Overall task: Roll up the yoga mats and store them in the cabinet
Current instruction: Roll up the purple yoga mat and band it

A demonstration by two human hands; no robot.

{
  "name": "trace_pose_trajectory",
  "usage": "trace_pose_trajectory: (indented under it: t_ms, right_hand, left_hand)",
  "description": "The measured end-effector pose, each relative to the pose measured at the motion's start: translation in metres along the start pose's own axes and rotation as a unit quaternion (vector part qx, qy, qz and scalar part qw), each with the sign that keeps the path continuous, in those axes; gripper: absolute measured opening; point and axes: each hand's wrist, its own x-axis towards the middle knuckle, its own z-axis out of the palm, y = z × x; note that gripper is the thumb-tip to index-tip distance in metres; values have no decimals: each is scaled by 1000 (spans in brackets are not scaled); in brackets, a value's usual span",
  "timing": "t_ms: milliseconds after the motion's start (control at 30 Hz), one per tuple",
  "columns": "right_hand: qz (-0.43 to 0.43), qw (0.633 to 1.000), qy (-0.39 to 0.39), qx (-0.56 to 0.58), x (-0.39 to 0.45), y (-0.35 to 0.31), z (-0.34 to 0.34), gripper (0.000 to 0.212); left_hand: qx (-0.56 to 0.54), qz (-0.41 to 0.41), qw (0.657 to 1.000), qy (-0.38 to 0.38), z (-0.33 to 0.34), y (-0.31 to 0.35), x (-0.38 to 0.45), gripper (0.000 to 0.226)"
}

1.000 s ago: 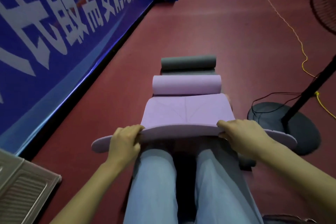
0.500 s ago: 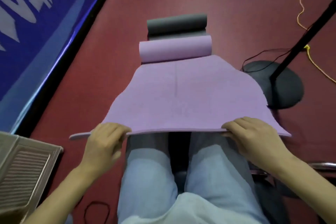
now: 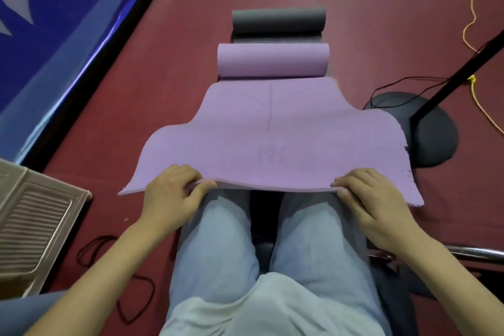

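A purple yoga mat [image 3: 272, 139] stretches away from me over the red floor, its far end curled into a roll [image 3: 272, 60]. The near edge is lifted above my knees. My left hand [image 3: 171, 199] pinches that edge on the left, thumb under and fingers on top. My right hand [image 3: 373, 204] grips the same edge on the right. Beyond the purple roll lies a dark grey yoga mat [image 3: 278, 22], also rolled at its far end. No cabinet shows.
A blue banner wall [image 3: 54, 22] runs along the left. A ribbed metal panel [image 3: 35, 221] lies at the near left. A black stand base [image 3: 425, 128] with its pole and a yellow cord [image 3: 474, 16] sit to the right. Black cable loops [image 3: 131, 297] lie on the floor.
The view has tipped downward and the mat's near edge has come closer to my lap, showing more of its flat top. Both hands keep their hold on the edge.
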Motion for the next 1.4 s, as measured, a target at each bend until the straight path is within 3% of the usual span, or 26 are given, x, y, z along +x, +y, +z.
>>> trace_pose_trajectory:
  t_ms: [100, 200, 433, 533, 667, 933, 1200, 1400]
  right_hand:
    - [2, 1000, 6, -16, 11, -4, -6, 33]
    - [-12, 998, 62, -30, 13, -7, -5, 11]
    - [-66, 986, 115, -104, 15, -3, 2, 19]
    - [-54, 977, 148, -142, 15, -11, 2, 10]
    - [0, 957, 200, -211, 15, -24, 7, 5]
    - [1, 969, 141, -205, 14, -31, 3, 4]
    - [41, 974, 99, -197, 11, -39, 2, 18]
    - [18, 964, 150, -221, 8, -34, 13, 6]
  left_hand:
    - [-31, -76, 996, -35, -4, 3, 11, 42]
    - [-98, -159, 979, -79, -5, 6, 19, 24]
    - [-5, -164, 974, -159, -5, 12, 42, 21]
    - [4, -118, 986, -118, -8, 18, 43, 30]
    - [97, -44, 992, -62, -4, 35, 33, 34]
    - [128, 52, 990, 2, 5, 29, 9, 10]
    - [94, 88, 992, 9, 1, 23, 3, 28]
    - [123, 105, 986, 31, 14, 15, 1, 27]
